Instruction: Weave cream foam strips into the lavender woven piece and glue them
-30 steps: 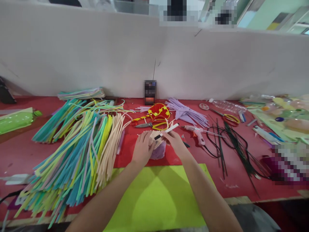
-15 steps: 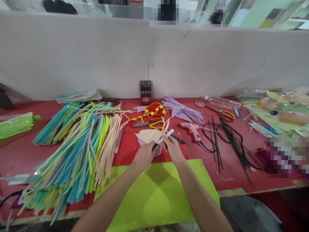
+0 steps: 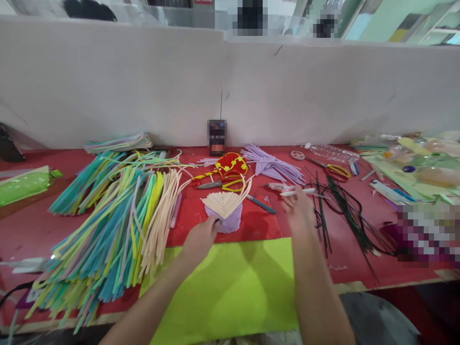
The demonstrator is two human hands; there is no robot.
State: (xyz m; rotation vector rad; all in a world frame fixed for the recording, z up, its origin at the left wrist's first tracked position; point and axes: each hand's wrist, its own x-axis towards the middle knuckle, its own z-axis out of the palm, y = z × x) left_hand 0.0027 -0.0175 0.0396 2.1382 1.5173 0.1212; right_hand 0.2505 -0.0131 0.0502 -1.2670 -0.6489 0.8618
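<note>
My left hand (image 3: 200, 239) is pinched at the lower left of a lavender piece (image 3: 232, 223). A small black cap (image 3: 217, 221), like that of a marker, shows at its fingertips. Cream strips laid in a V-pattern fan (image 3: 223, 201) cover the top of the lavender piece, and two strips curl up at its right. Further right, my right hand (image 3: 299, 211), slightly blurred, grips a white marker (image 3: 297, 192) held nearly level. Directly behind it lies a pink glue gun (image 3: 276, 186), partly hidden by the hand. A teal pen-like tool (image 3: 261, 204) rests between my hands.
Pipe-cleaner bundles (image 3: 118, 230) cover the left side. Behind the fan are pliers-like scissors (image 3: 219, 185), a red-and-yellow ornament (image 3: 232, 165) and lavender stems (image 3: 273, 165). Dark green wires (image 3: 341, 206) and yellow-handled scissors (image 3: 338, 171) lie right. A yellow-green sheet (image 3: 230, 287) is in front.
My hands have separated. The right one has carried the white marker right, over the glue gun; the left has shifted slightly left and down with the black cap, uncovering the lavender piece.
</note>
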